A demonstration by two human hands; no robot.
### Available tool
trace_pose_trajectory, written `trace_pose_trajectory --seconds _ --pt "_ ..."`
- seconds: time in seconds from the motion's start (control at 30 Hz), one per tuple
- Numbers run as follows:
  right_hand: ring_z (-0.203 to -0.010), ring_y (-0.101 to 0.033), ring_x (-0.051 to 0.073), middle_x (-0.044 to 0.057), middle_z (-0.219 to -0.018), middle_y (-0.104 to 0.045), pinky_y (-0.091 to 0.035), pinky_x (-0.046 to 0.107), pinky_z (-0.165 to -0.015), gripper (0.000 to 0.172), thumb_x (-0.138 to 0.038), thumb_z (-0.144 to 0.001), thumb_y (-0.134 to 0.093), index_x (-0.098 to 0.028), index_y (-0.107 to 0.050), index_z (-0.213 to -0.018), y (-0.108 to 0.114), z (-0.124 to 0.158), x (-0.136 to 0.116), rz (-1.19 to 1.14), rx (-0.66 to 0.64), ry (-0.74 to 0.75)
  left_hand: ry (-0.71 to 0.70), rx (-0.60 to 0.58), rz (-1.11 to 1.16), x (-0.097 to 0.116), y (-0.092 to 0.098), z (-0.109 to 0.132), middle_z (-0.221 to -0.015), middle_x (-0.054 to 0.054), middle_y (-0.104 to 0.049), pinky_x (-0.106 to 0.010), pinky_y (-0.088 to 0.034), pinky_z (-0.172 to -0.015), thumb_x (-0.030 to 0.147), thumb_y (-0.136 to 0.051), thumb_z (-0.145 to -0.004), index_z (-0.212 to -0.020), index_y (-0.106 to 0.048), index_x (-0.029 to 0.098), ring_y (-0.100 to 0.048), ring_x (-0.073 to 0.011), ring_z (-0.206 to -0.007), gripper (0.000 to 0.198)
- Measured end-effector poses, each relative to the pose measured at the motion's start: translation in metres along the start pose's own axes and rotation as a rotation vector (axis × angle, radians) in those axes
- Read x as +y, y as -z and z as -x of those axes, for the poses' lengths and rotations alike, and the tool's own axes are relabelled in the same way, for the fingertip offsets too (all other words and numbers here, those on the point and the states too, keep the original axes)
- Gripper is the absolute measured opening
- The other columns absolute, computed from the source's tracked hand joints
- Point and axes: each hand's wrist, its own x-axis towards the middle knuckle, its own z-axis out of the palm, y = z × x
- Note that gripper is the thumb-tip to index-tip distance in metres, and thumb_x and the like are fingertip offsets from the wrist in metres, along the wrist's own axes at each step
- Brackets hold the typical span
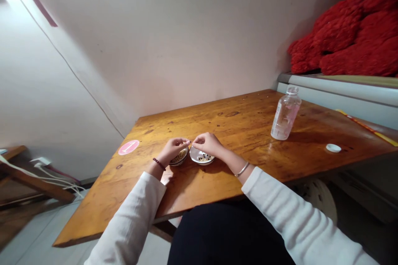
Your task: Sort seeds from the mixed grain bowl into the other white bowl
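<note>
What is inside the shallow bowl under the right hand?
The shallow bowl holds pale grains and a few dark seeds. The right hand covers the far part, so what lies there cannot be seen.

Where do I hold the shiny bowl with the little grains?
Pinch the front rim of the shiny bowl, coming from your side. That edge is free, and the bowl is shallow with a thin rim, so your fingers can stay off the grains inside.

The bits (203, 159) in the left bowl (179, 161) and right bowl (194, 155) at six o'clock are too small to tell, and the red heap (351, 33) at two o'clock runs off the picture's edge
</note>
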Motion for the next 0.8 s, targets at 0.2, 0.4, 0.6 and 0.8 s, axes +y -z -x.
trace_pose_trajectory --seconds 0.2,0.4,0.6,0.8 --pt "-0.074 -0.068 0.016 0.004 -0.077 -0.074 -0.049 0.021 -0.065 0.017 -0.03 -0.074 -0.064 -0.019 -0.075 -0.079 0.0008 0.0006 -0.001 0.003 0.001 0.003 0.031 -0.005 0.038 0.0032 -0.001 0.0011 -0.077 -0.007 -0.07 -0.026 -0.044 -0.067 0.064 -0.069 -0.062 -0.086 -0.071 0.01 -0.061 -0.0173 -0.073 0.059" --pt "-0.075 -0.069 0.016 0.004 -0.077 -0.074 -0.05 0.021 -0.066 0.017 -0.03 -0.074 -0.064 -0.019 -0.075 -0.079 0.0001 0.0006 -0.0013 0.005 -0.002 0.0 0.028 -0.017 0.045 0.0021 -0.0009 0.001 -0.076 -0.006 -0.069 -0.025 -0.043 -0.067 0.062 -0.07 -0.064 -0.086 -0.071 0.01 -0.06 -0.0168 -0.072 0.057" --pt "-0.074 -0.068 0.016 0.004 -0.077 -0.074 -0.049 0.021 -0.064 0.018 -0.031 -0.074 -0.064 -0.019 -0.075 -0.08 0.0003 -0.0001 -0.0006 -0.001 0.007 0.005 0.047 -0.02 0.072 0.005 -0.0017 0.0017 -0.077 -0.007 -0.07 -0.026 -0.043 -0.068 0.062 -0.071 -0.062 -0.087 -0.071 0.009 -0.059 -0.0166 -0.073 0.059" --pt "-0.074 -0.068 0.016 0.004 -0.078 -0.074 -0.049 0.02 -0.064 0.019 -0.033 -0.074 -0.064 -0.019 -0.075 -0.08 0.0002 -0.0003 0.0 0.005 0.004 -0.009 0.052 -0.025 0.077 0.0034 -0.0033 0.0009 -0.074 -0.007 -0.07 -0.026 -0.042 -0.067 0.063 -0.072 -0.059 -0.087 -0.071 0.009 -0.06 -0.0175 -0.071 0.061"
